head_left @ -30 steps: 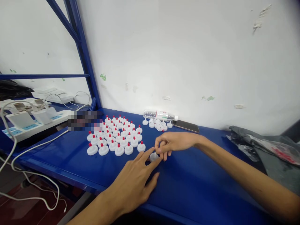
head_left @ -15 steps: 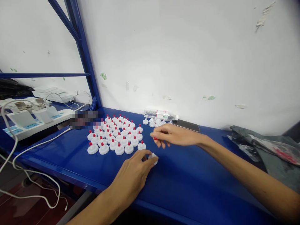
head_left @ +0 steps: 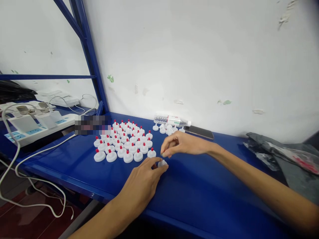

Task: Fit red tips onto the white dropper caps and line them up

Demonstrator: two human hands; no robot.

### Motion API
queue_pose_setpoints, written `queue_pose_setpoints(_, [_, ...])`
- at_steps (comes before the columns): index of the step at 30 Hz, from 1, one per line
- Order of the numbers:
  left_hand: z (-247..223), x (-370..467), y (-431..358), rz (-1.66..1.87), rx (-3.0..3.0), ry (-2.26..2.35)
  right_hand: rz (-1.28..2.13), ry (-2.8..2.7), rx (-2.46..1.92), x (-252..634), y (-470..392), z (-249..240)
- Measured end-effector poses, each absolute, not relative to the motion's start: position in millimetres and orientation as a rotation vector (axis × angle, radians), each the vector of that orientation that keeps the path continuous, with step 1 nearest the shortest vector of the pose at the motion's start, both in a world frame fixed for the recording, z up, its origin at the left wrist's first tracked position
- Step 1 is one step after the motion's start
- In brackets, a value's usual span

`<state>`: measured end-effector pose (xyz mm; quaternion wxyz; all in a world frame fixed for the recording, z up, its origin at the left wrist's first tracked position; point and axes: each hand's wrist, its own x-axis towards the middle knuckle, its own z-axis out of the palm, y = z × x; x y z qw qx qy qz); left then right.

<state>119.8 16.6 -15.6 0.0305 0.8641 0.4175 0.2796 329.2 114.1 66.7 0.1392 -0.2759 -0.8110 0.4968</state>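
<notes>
Between the thumb and fingers of my left hand (head_left: 143,177) is a white nozzle cap (head_left: 162,163), held upright on the blue table. Its tip carries no visible red piece. Just above it, my right hand (head_left: 178,144) is pinched with the fingertips pointing down. Those fingertips now hide the small red tip cap seen in them earlier. Left of my hands stand several rows of white nozzle caps (head_left: 128,157) with red tips, one of them (head_left: 151,153) close beyond my left fingers. Behind my right hand lie several white nozzle caps (head_left: 162,129) without red tips.
A clear plastic bottle (head_left: 171,120) lies along the wall, beside a dark phone (head_left: 199,132). Grey plastic bags (head_left: 271,156) are at the right. A power strip (head_left: 37,129) with white cables stands at the left, near a blue metal frame (head_left: 91,56).
My right hand has come down and turned its fingertips toward the nozzle held by my left hand. The red in its pinch is now hidden. My left hand keeps its hold.
</notes>
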Motion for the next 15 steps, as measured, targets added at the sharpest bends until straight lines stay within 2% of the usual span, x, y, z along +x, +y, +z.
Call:
queue_pose_setpoints(4, [-15.4, 120.7, 17.4, 0.843, 2.671, 1.3, 1.474, -2.321, -0.722, 325.3, 108.0, 65.3])
queue_pose_setpoints(15, [-15.6, 119.7, 16.0, 0.82, 2.684, 1.308, 1.282, -2.452, -0.799, 320.5, 105.1, 58.3])
